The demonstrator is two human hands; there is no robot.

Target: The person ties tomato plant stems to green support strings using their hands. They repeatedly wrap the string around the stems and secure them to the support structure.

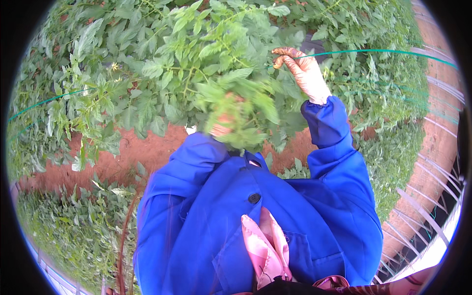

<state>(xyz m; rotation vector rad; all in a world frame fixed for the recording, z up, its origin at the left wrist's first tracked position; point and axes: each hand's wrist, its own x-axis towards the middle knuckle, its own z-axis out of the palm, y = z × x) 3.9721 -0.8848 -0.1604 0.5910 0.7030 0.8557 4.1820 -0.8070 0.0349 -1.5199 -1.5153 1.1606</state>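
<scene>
My right hand, its fingers soiled brown, pinches a green twine that runs off to the right rim. My left hand is blurred and mostly covered by the leafy tomato shoot in front of my chest; what its fingers do there cannot be made out. Tomato foliage spreads behind both hands. Short of the right fingertips the twine dips into the leaves. Another stretch of green twine shows at the left, partly lost in foliage.
Yellow tomato flowers stand among leaves at the left. Reddish soil lies between this row and the lower plants. More green twines cross at the right. Pale strips and a soil path lie along the right edge.
</scene>
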